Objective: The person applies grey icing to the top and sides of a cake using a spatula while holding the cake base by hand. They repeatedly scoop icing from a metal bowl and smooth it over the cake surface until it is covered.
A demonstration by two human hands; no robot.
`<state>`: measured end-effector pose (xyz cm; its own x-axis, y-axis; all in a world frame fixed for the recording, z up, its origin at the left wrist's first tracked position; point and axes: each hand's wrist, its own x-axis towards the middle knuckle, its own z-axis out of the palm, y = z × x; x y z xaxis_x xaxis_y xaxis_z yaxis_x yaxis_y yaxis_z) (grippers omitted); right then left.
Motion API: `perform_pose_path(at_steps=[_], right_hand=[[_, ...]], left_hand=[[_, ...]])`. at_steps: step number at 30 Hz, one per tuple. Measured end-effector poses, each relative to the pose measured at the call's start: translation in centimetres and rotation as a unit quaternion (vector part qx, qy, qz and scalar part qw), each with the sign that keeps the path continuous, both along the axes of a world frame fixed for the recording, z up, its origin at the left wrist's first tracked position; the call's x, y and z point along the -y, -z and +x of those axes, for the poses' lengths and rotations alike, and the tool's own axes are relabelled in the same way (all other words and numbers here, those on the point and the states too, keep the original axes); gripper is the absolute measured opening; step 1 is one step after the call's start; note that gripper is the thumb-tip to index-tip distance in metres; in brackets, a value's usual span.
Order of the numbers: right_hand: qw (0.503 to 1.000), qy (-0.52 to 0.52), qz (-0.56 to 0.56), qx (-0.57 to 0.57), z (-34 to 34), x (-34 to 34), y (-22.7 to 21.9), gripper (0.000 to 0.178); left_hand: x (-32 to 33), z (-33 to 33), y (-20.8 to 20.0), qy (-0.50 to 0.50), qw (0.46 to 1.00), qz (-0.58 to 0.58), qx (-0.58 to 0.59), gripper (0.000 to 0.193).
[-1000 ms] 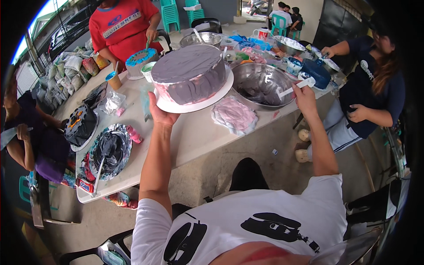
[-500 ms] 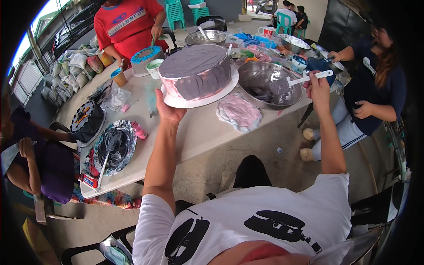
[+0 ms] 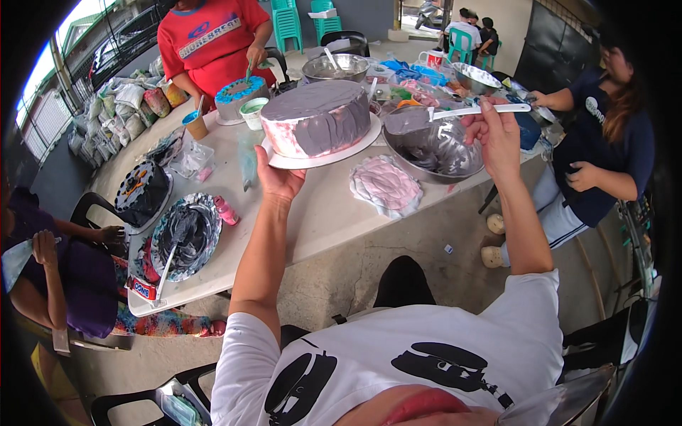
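Observation:
A round cake (image 3: 320,117), coated in grey frosting with pinkish-white patches low on its side, sits on a white cake board (image 3: 334,161). My left hand (image 3: 282,177) supports the board from below at its near left edge, thumb upward. In my right hand (image 3: 495,135) is the handle of a white spatula (image 3: 462,111), held nearly level. Its frosting-smeared end points left toward the cake, apart from it. Below the spatula stands a steel mixing bowl (image 3: 455,169) with grey frosting inside. A pink-and-white crumpled cloth (image 3: 386,184) lies beside the bowl.
On the table (image 3: 312,226), a dark decorated cake (image 3: 142,193) and a foil-like tray of black frosting (image 3: 186,234) lie left. A co-worker in red (image 3: 213,42) works on a blue-topped cake (image 3: 243,91). Other people stand at right (image 3: 604,142) and left (image 3: 78,263).
My right hand has moved slightly left and up, bringing the spatula nearer the cake and more level. The cake and board have tilted and shifted a little. The left co-worker's hand has moved off the dark cake.

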<state>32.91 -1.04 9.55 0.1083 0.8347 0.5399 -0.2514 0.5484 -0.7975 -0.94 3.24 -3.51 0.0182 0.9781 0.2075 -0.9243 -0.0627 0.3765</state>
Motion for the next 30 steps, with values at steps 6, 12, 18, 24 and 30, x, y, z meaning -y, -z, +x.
perform_pose_path(at_steps=[6,12,18,24,30], right_hand=[[0.978,-0.025,0.086,0.189,-4.5,-0.2,-2.0,0.016],[0.949,0.027,0.125,0.287,-7.4,-0.4,-2.8,0.02],[0.931,0.038,0.144,0.333,-9.4,-1.0,-4.2,0.019],[0.914,0.039,0.19,0.358,-11.1,-0.1,-6.2,0.019],[0.875,0.094,0.289,0.377,-10.9,0.6,-7.7,0.021]], left_hand=[[0.2,0.0,-0.4,-0.001,1.0,0.023,0.001,0.064],[0.3,0.0,-0.6,-0.005,0.999,0.042,-0.001,0.065],[0.3,0.0,-0.7,-0.001,0.999,0.051,-0.007,0.065],[0.1,-0.2,-0.7,-0.005,0.999,0.05,0.002,0.065],[0.1,-0.3,-0.7,-0.007,0.999,0.048,0.016,0.064]])
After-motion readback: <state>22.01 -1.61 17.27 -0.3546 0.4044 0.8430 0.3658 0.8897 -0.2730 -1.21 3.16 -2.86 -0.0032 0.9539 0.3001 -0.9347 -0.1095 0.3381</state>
